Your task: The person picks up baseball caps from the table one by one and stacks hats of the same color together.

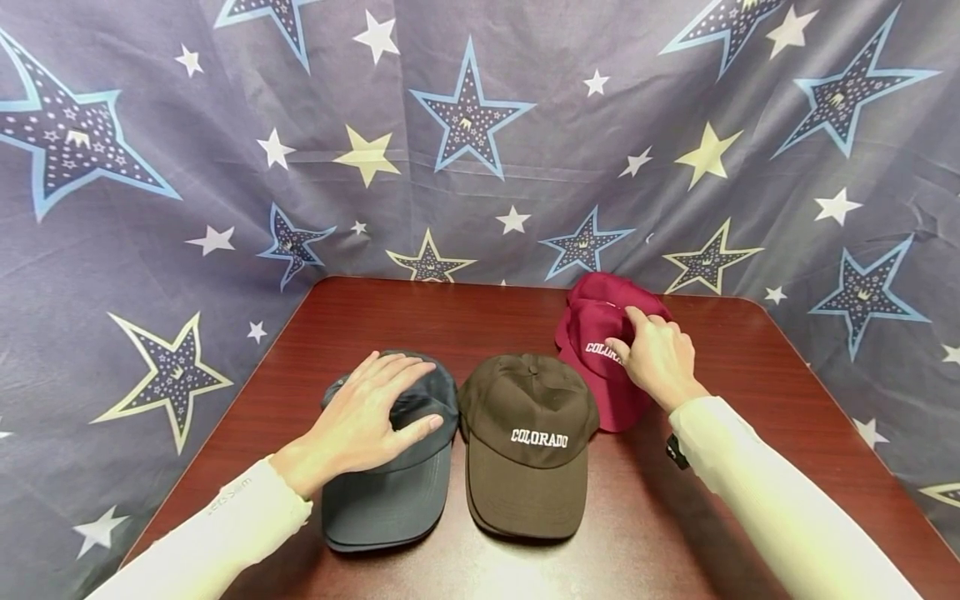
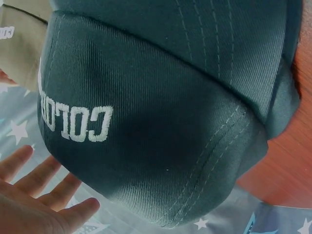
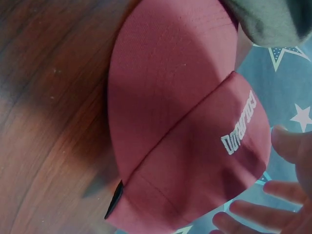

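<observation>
Right now, the blue cap [image 1: 390, 500] is sitting just left of the lower centre of the head view, the brown cap [image 1: 528, 479] is lying beside it at lower centre, and the red cap [image 1: 607, 396] is resting farther up, right of centre. More red cloth [image 1: 615, 287] is showing behind the red cap; whether it belongs to a second cap, I cannot tell. The left hand [image 1: 363, 417] is spreading over the blue crown, its fingers straight and apart, pinching nothing; whether it is touching the cloth is unclear. The right hand [image 1: 660, 362] is holding its thumb away from loosely bent fingers near the red crown, and no pinch is showing in the right wrist view.

As I judge it, the main risk is coming from the soft crowns: a heavy left palm could be denting the blue one, and a sideways push could be sending that cap into the brown cap close by. On the right, a grasp catching only a fold could be letting the red cap slip or twist. If that rear cloth is a separate cap, it could be dragging along too, or sliding toward the far edge of the table [image 1: 450, 321].
</observation>
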`<state>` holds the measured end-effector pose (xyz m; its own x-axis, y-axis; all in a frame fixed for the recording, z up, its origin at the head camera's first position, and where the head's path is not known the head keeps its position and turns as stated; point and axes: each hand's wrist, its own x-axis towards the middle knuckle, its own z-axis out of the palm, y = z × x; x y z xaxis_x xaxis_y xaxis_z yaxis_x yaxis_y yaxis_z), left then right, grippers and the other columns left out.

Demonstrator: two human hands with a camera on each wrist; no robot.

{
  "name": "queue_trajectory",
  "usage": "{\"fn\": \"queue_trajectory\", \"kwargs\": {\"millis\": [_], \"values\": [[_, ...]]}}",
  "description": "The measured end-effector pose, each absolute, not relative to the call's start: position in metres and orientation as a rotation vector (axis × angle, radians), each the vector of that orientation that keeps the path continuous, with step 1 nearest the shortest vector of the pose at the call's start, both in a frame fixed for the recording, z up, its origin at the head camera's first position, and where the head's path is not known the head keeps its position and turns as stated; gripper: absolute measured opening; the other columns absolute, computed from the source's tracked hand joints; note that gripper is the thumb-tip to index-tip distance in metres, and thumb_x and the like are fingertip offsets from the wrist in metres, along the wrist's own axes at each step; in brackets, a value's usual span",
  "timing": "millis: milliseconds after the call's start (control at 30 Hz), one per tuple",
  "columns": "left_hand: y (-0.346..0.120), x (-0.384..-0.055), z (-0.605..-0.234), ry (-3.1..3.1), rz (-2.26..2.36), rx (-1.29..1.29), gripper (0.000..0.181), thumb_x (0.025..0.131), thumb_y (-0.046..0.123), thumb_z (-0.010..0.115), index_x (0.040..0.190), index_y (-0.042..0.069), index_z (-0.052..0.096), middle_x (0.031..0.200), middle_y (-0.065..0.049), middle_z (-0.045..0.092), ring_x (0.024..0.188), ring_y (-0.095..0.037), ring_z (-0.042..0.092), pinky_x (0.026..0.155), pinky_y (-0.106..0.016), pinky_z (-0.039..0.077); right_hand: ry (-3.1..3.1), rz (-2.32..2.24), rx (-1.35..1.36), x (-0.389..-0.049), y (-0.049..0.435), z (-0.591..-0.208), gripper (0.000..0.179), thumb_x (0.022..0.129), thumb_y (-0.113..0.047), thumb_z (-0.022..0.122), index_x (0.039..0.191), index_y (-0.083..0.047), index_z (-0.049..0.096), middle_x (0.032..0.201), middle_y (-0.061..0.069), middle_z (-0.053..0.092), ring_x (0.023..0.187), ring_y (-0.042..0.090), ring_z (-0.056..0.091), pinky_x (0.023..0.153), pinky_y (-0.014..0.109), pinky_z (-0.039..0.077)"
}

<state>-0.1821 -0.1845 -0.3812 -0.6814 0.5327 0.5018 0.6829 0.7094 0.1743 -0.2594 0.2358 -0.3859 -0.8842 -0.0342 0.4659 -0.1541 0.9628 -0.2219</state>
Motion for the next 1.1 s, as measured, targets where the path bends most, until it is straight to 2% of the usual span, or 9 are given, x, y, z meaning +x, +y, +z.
{"fn": "queue_trajectory", "kwargs": {"millis": [367, 633, 867, 1100], "values": [[-0.187, -0.182, -0.381, -2.496, -0.482, -0.933, 0.065, 0.088, 0.051, 0.074, 0.138, 0.011, 0.062, 0.133, -0.008, 0.064, 0.129, -0.032, 0.054, 0.118, -0.06, 0.028, -2.713, 0.356, 0.103, -0.267, 0.242, -0.399, 0.057, 0.092, -0.033, 0.075, 0.142, -0.009, 0.059, 0.109, 0.032, 0.069, 0.094, 0.052, 0.066, 0.075, 0.065, 0.051], [-0.185, -0.182, -0.382, -2.507, -0.492, -0.93, 0.065, 0.088, 0.05, 0.074, 0.138, 0.011, 0.062, 0.133, -0.009, 0.063, 0.13, -0.034, 0.054, 0.119, -0.059, 0.027, -2.61, 0.375, 0.109, -0.271, 0.245, -0.408, 0.039, 0.092, -0.019, 0.075, 0.129, -0.01, 0.069, 0.102, 0.031, 0.071, 0.081, 0.052, 0.066, 0.067, 0.064, 0.05], [-0.185, -0.182, -0.381, -2.499, -0.489, -0.934, 0.065, 0.088, 0.051, 0.074, 0.138, 0.012, 0.062, 0.133, -0.007, 0.063, 0.13, -0.032, 0.054, 0.119, -0.059, 0.027, -2.576, 0.476, 0.061, -0.269, 0.244, -0.406, 0.037, 0.091, -0.019, 0.076, 0.128, -0.013, 0.073, 0.109, 0.028, 0.072, 0.084, 0.052, 0.068, 0.068, 0.064, 0.052], [-0.186, -0.182, -0.38, -2.507, -0.485, -0.93, 0.065, 0.088, 0.05, 0.074, 0.139, 0.012, 0.062, 0.133, -0.007, 0.063, 0.13, -0.031, 0.054, 0.119, -0.06, 0.027, -2.55, 0.514, 0.01, -0.263, 0.245, -0.389, 0.029, 0.093, -0.019, 0.073, 0.121, -0.018, 0.076, 0.105, 0.023, 0.074, 0.084, 0.052, 0.068, 0.066, 0.063, 0.051]]}}
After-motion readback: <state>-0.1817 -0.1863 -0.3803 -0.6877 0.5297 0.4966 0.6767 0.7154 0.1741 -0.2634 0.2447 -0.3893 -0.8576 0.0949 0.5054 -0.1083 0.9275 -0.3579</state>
